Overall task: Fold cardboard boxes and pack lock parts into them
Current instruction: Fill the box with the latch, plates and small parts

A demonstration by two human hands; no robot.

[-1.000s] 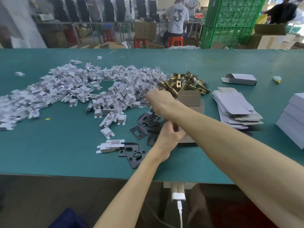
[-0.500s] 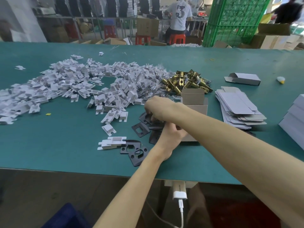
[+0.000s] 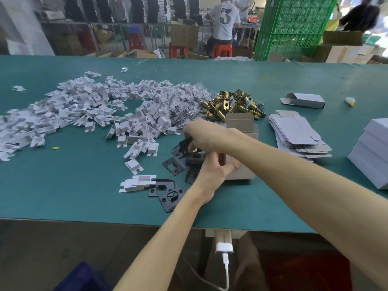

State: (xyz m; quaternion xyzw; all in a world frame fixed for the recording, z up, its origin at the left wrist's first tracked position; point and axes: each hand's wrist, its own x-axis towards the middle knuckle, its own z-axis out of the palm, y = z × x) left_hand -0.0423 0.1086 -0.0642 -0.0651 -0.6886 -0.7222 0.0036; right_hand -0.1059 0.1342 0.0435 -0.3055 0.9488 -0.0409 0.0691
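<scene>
The right hand (image 3: 202, 136) pinches a black plate (image 3: 183, 144) at the top of the plate pile on the bench (image 3: 84, 196), crossing over the left hand (image 3: 212, 174), which grips the left wall of the open cardboard box (image 3: 242, 175). The box lies at three o'clock from the plate — just beside it — long axis running twelve to six, so the likely move is a short carry rightward.

Open brown cardboard box (image 3: 239, 122) lies beside scattered black plates (image 3: 173, 166), brass latches (image 3: 231, 106) behind.
</scene>
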